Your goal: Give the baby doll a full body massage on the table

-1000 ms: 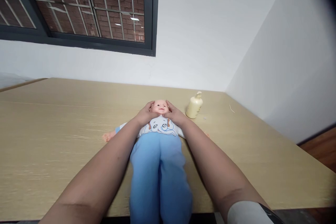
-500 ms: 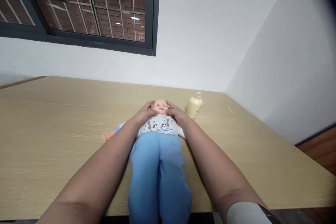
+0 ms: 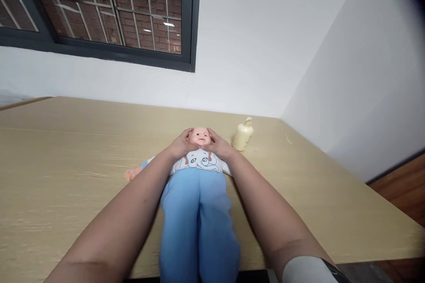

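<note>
A baby doll (image 3: 199,212) lies on its back on the table, wearing a white top with an elephant face and blue trousers. Its head points away from me and its legs come toward me. My left hand (image 3: 182,145) curves round the left side of the doll's head, and my right hand (image 3: 219,145) cups the other side. Both thumbs meet near the chin and neck, with the fingers along the temples. One doll hand shows beyond my left forearm; the doll's other arm is mostly hidden behind my right forearm.
A cream pump bottle (image 3: 243,135) stands on the wooden table (image 3: 83,163), just beyond my right hand. Farther right lies a thin pale strip (image 3: 288,139). A white wall (image 3: 239,53) and a barred window (image 3: 116,9) rise behind the table.
My thumbs have slid from the doll's cheeks down to its chin and neck, closer together. The doll stays in place; the view has shifted slightly.
</note>
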The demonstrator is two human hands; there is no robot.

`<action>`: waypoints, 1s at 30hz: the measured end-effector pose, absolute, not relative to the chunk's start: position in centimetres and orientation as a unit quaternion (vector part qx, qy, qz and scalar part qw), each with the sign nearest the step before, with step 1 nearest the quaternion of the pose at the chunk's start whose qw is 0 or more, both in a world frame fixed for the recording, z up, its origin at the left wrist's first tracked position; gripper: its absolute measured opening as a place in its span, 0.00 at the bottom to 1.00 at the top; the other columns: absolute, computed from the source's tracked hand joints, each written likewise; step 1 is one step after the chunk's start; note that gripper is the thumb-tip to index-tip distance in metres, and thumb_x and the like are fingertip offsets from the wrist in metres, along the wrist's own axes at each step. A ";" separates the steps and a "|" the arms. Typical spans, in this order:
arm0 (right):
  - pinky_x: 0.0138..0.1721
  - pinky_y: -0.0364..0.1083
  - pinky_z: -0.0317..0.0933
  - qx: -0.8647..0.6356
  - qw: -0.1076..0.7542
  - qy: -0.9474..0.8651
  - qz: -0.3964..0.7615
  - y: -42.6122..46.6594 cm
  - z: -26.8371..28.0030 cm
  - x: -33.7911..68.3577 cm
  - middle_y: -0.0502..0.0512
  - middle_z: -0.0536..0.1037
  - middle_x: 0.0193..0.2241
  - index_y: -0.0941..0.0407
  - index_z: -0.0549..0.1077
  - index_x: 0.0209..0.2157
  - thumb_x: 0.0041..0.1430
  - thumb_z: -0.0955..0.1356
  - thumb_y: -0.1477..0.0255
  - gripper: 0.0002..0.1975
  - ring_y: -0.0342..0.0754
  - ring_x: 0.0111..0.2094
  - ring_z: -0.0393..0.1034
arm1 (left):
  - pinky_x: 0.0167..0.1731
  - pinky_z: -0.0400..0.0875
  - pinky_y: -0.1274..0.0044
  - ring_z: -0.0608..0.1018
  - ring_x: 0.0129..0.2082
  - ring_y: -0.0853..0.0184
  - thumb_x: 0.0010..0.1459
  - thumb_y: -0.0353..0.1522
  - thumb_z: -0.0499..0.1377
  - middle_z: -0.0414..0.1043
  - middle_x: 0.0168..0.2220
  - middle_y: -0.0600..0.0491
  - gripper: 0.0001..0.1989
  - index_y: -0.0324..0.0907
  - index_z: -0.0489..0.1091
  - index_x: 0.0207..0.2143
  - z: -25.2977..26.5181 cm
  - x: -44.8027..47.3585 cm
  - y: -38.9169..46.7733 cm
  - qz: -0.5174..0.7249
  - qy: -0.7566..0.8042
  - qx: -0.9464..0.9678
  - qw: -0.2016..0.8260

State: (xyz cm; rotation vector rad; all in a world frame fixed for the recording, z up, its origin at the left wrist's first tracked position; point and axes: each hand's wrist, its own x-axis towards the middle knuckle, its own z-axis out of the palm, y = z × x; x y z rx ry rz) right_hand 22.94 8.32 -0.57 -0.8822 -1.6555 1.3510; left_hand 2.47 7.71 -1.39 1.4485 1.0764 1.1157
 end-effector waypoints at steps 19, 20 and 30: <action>0.45 0.48 0.72 -0.291 0.426 -0.535 0.669 7.7 0.0 23.6 0.55 0.76 0.52 0.50 0.69 0.57 0.41 0.74 0.78 0.38 0.54 0.48 0.75 | 0.47 0.74 0.61 0.79 0.48 0.50 0.36 0.28 0.72 0.72 0.54 0.42 0.41 0.44 0.68 0.57 -0.1 2.8 6.3 0.507 0.341 0.476 0.632; 0.46 0.49 0.72 -0.295 0.425 -0.541 0.663 7.8 0.0 23.6 0.56 0.76 0.53 0.49 0.67 0.58 0.42 0.75 0.77 0.39 0.54 0.49 0.75 | 0.47 0.74 0.60 0.79 0.48 0.50 0.36 0.29 0.73 0.71 0.56 0.41 0.41 0.44 0.68 0.57 -0.2 2.8 6.4 0.506 0.352 0.480 0.625; 0.49 0.51 0.71 -0.378 0.404 -0.641 0.532 7.7 0.0 23.1 0.62 0.69 0.59 0.50 0.60 0.64 0.41 0.80 0.63 0.49 0.58 0.56 0.69 | 0.48 0.73 0.64 0.72 0.57 0.50 0.40 0.36 0.75 0.63 0.61 0.40 0.45 0.46 0.61 0.60 -1.0 2.6 7.2 0.474 0.427 0.575 0.512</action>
